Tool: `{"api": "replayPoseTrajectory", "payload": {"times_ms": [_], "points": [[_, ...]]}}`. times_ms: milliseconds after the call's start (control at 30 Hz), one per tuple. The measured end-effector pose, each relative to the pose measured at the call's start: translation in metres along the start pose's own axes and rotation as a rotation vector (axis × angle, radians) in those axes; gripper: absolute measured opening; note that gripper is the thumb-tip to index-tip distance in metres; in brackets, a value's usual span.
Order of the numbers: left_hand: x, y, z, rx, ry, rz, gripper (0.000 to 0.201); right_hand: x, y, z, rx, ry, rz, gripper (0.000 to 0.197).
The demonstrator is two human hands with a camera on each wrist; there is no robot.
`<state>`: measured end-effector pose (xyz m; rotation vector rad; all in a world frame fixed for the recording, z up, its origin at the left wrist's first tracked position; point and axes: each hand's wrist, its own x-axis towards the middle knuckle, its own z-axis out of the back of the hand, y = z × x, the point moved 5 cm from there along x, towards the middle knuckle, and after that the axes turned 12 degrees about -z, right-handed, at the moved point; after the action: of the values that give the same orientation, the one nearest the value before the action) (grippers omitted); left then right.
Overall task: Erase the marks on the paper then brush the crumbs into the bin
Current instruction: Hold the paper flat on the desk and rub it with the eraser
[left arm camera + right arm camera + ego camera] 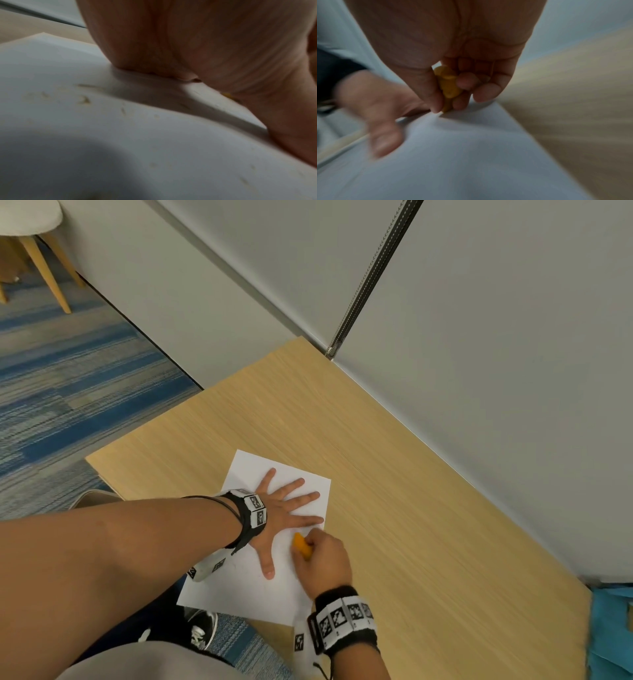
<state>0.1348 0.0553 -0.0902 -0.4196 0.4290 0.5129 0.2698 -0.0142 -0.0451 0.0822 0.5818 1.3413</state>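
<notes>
A white sheet of paper (250, 587) lies on the wooden table (411, 491), near its front left corner. My left hand (284, 508) lies flat on the sheet with fingers spread, pressing it down. My right hand (322, 559) pinches an orange eraser (301, 546) between thumb and fingers. The eraser's tip (446, 109) touches the paper (453, 155) just beside the left hand (376, 108). Small yellowish eraser crumbs (84, 100) lie scattered on the paper (120, 135) below the left palm (188, 47). No pencil marks can be made out.
A grey wall (496, 354) with a hanging bead chain (363, 278) borders the table's far side. Something teal (613, 631) sits past the table's right end. Blue striped carpet (68, 378) and a chair leg (44, 272) lie to the left. My shoe (202, 628) shows below the table edge.
</notes>
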Motion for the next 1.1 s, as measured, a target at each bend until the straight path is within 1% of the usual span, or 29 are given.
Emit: {"api": "replayPoseTrajectory", "payload": {"times_ms": [67,100,133,167,233,300,333,367,467,500,567,633,700,767,867,900,967,1033,1100], "points": [[0.001,0.000,-0.002,0.009,-0.004,-0.006,0.150,-0.018,0.014,-0.012,-0.101,0.063,0.124,0.028],[0.001,-0.001,-0.003,0.015,-0.004,-0.008,0.150,-0.020,0.014,-0.012,-0.127,0.067,0.147,0.029],[0.001,-0.001,-0.003,0.016,-0.009,-0.007,0.150,-0.016,0.011,-0.008,-0.139,0.055,0.128,0.030],[0.001,-0.001,-0.003,0.018,-0.015,-0.007,0.151,-0.008,0.004,-0.002,-0.122,0.043,0.074,0.030],[0.001,0.000,-0.001,0.003,-0.009,-0.004,0.152,0.008,-0.013,0.013,-0.023,-0.011,-0.068,0.028],[0.001,-0.001,0.000,-0.022,0.006,-0.004,0.152,0.015,-0.021,0.020,0.063,-0.074,-0.144,0.023],[0.000,-0.001,0.000,-0.020,0.010,-0.004,0.151,0.013,-0.018,0.017,0.080,-0.074,-0.142,0.021],[-0.001,-0.001,0.001,-0.016,0.011,-0.006,0.151,0.008,-0.011,0.011,0.069,-0.057,-0.106,0.021],[0.001,0.000,-0.003,0.013,-0.021,-0.013,0.151,-0.015,0.005,-0.006,-0.076,0.030,0.059,0.028],[0.002,0.000,-0.004,0.019,-0.025,-0.013,0.151,-0.015,0.004,-0.005,-0.106,0.047,0.077,0.029],[0.000,0.000,-0.002,0.009,-0.017,-0.007,0.151,-0.002,-0.007,0.006,-0.108,0.045,0.016,0.028],[0.001,-0.001,0.000,-0.012,-0.010,-0.012,0.150,0.013,-0.019,0.022,-0.066,-0.009,-0.080,0.028],[0.001,-0.002,0.001,-0.013,-0.012,-0.012,0.150,0.019,-0.022,0.025,-0.041,-0.048,-0.097,0.027],[0.000,0.000,0.000,0.003,-0.008,-0.005,0.151,0.009,-0.011,0.012,-0.068,-0.006,-0.041,0.027],[0.002,0.001,-0.004,0.026,-0.037,-0.013,0.151,-0.013,0.002,-0.005,-0.157,0.080,0.103,0.031],[0.002,0.001,-0.004,0.022,-0.036,-0.012,0.151,-0.012,0.002,-0.004,-0.171,0.095,0.113,0.031],[0.000,0.000,-0.003,0.004,-0.023,-0.006,0.151,0.002,-0.004,0.005,-0.157,0.092,0.064,0.026],[0.002,-0.001,-0.002,-0.008,-0.013,-0.008,0.151,0.017,-0.012,0.020,-0.107,0.029,-0.034,0.021],[0.001,-0.002,-0.001,-0.014,-0.009,-0.008,0.151,0.022,-0.013,0.025,-0.068,-0.023,-0.067,0.019]]}}
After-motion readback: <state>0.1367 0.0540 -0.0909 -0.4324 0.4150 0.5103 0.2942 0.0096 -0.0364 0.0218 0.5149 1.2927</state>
